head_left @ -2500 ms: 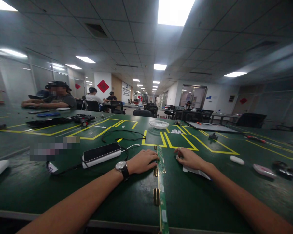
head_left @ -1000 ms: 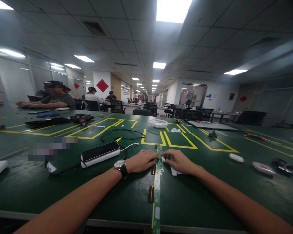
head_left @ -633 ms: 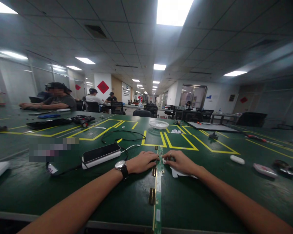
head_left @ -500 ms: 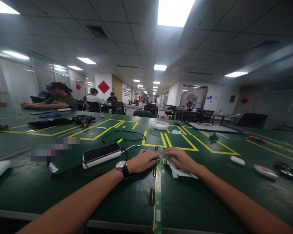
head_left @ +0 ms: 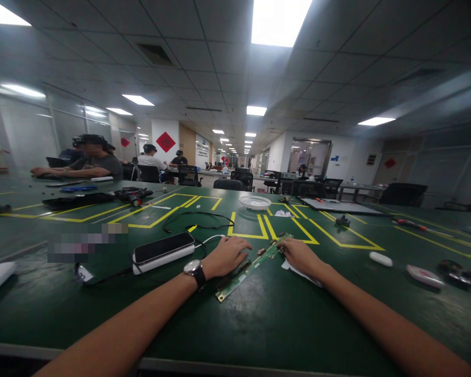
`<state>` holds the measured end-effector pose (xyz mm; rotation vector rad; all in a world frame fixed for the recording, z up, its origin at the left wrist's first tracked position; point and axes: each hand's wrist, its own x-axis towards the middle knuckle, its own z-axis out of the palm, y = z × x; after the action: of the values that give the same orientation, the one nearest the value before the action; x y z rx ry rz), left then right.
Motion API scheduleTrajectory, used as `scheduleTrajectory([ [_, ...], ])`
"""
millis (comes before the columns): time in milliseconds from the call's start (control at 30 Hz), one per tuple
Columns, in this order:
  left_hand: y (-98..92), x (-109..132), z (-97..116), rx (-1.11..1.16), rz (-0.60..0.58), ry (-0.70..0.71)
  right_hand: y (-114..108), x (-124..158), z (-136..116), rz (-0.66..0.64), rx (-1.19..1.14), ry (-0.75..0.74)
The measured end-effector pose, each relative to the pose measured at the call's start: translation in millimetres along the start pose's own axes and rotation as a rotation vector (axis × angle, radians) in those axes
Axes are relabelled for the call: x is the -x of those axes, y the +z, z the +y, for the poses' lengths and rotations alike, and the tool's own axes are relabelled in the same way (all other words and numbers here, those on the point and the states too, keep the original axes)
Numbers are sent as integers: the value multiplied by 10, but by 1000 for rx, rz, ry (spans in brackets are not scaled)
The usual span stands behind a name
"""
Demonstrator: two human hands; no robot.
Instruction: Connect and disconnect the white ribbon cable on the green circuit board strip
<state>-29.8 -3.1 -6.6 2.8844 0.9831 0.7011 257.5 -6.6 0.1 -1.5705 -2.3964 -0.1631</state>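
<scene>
A long, narrow green circuit board (head_left: 255,265) lies slantwise on the green table, with dark and gold-brown pieces along its left edge. My right hand (head_left: 299,255) pinches the board's far right end, its fingertips curled over it. To the left of the board is my left hand (head_left: 228,256), fingers stretched and slightly apart, close to the strip's edge and not gripping it. Some of that edge is hidden behind those fingers. A crumpled white paper (head_left: 290,266) lies partly under my right hand and wrist.
Left of my left hand, a black phone (head_left: 165,247) rests on a white block with cables. Beyond the board stands a white basket (head_left: 255,202). A white oval object (head_left: 380,258) and a screwdriver (head_left: 410,225) lie at right. Another person (head_left: 96,159) sits at the far left.
The circuit board has turned from pointing straight at me to a slant, and its near end has moved away from the table edge. My right hand has closed on its far end.
</scene>
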Motion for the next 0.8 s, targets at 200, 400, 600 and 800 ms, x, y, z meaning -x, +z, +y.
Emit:
scheduleTrajectory([
  [200, -24, 7, 9, -22, -27, 0, 15, 22, 109, 4, 171, 220],
  [400, -35, 20, 25, 21, -95, 36, 48, 50, 86, -33, 206, 213],
  [600, -43, 23, 36, 40, -130, 41, 29, 105, 92, -81, 140, 191],
  [800, -45, 17, 19, 53, -113, 50, -22, 88, 164, -52, 4, 135],
])
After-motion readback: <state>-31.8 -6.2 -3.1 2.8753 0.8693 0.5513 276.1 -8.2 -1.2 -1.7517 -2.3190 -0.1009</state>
